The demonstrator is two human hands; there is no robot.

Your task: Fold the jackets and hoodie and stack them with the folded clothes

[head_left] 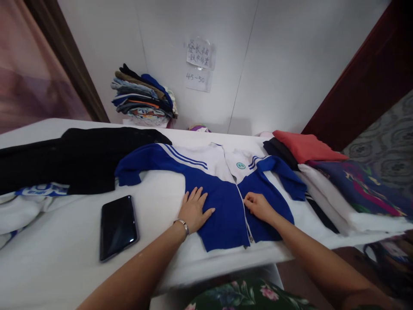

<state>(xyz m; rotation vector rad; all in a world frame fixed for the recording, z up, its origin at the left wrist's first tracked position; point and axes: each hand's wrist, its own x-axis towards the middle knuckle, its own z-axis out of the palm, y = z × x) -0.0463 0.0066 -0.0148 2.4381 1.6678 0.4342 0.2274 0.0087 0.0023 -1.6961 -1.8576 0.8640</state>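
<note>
A blue and white zip jacket [219, 206] lies spread on the white table [155, 254], its collar away from me and both sleeves out to the sides. The front zipper runs down the middle, with its two edges lying close together. My left hand [194, 209] rests flat on the left front panel, fingers spread, a bracelet on the wrist. At the zipper edge, partway down, my right hand [258, 206] has its thumb and fingers pinched together; whether fabric or the zipper edge sits between them is hard to see.
Left of the jacket lie a black phone or tablet [118, 227] and black garments [87, 157]. A tall pile of folded clothes [142, 97] stands at the back. To the right are a folded red garment [309, 147] and other folded clothes. Handwritten papers [199, 64] hang on the wall.
</note>
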